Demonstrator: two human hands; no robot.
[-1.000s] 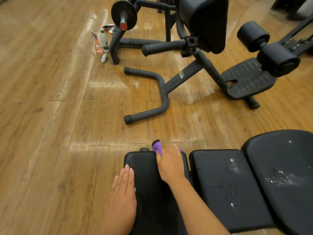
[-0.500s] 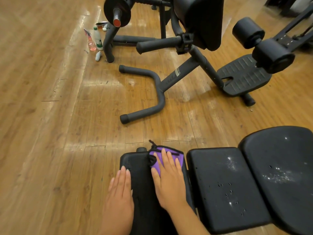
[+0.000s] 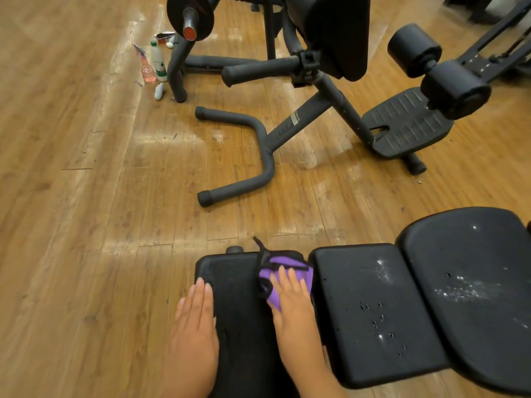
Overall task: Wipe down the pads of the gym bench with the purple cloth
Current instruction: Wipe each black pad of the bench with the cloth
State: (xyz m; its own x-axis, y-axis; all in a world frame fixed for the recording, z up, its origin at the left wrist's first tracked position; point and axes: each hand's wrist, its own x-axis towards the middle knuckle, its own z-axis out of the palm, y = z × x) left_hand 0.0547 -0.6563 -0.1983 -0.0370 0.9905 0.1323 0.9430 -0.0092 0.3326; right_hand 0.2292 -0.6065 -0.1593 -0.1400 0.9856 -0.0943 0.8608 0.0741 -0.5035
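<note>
The left hand (image 3: 194,320) lay flat, fingers together, on the left edge of the nearest pad (image 3: 238,305) of the bench. The right hand (image 3: 293,305) pressed the purple cloth (image 3: 283,272) down with fingers spread, at the pad's far right corner. One second earlier the cloth was bunched under that hand; it was now flattened, which indicated a stroke in progress. The middle pad (image 3: 370,308) and far pad (image 3: 471,285) showed white residue, apparently unwiped. A spray bottle (image 3: 148,66) stood on the floor (image 3: 86,196) beyond.

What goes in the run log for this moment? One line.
stage: wiping | right hand: flat on purple cloth, leftmost black bench pad | left hand: flat on pad edge
</note>
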